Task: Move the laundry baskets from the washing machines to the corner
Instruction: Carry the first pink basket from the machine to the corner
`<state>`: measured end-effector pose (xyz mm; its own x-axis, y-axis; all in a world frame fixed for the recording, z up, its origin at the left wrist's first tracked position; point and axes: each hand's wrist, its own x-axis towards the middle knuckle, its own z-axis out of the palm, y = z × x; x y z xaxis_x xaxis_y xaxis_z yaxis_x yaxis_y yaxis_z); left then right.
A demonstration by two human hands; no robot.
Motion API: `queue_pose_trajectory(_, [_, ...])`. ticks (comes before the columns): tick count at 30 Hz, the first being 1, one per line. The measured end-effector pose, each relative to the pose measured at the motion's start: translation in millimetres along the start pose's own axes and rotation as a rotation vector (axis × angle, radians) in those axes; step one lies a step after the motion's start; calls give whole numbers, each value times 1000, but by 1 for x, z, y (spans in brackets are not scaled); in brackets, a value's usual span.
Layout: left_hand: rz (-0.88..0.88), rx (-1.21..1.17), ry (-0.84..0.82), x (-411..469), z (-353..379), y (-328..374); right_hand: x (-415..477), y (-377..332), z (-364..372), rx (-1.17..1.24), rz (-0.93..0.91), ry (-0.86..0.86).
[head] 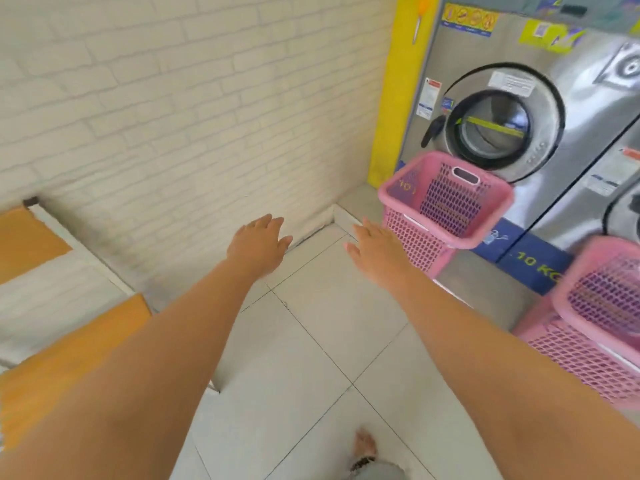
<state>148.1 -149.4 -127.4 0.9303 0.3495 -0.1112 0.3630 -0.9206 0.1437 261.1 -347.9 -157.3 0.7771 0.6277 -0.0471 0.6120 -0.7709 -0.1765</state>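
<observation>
A pink mesh laundry basket [440, 209] stands on the floor in front of the steel washing machine [502, 109], close to the corner. A second pink basket [595, 317] stands further right, before another machine [616, 188], cut off by the frame edge. Both of my arms reach forward. My left hand [258, 245] hovers open over the floor near the wall's base. My right hand [375, 252] is open too, fingers spread, just left of the first basket and not touching it. Both hands hold nothing.
A white brick wall [173, 116] runs along the left and meets a yellow panel [398, 98] at the corner. A bench with orange cushions [52, 348] sits at the left. White floor tiles [311, 341] lie ahead. My bare foot [363, 445] shows at the bottom.
</observation>
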Motion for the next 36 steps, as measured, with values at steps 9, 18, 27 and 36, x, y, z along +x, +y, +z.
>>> queue_pose_trajectory(9, [75, -56, -133, 67, 62, 104, -17, 131, 27, 161, 204, -32])
queue_pose_trajectory(18, [135, -139, -247, 164, 101, 182, 0, 225, 54, 324, 434, -7])
queue_pose_trajectory(27, [249, -150, -344, 321, 126, 227, 78, 299, 67, 522, 822, 35])
queue_pose_trajectory(36, [270, -192, -408, 462, 142, 262, 159, 358, 71, 647, 1104, 152])
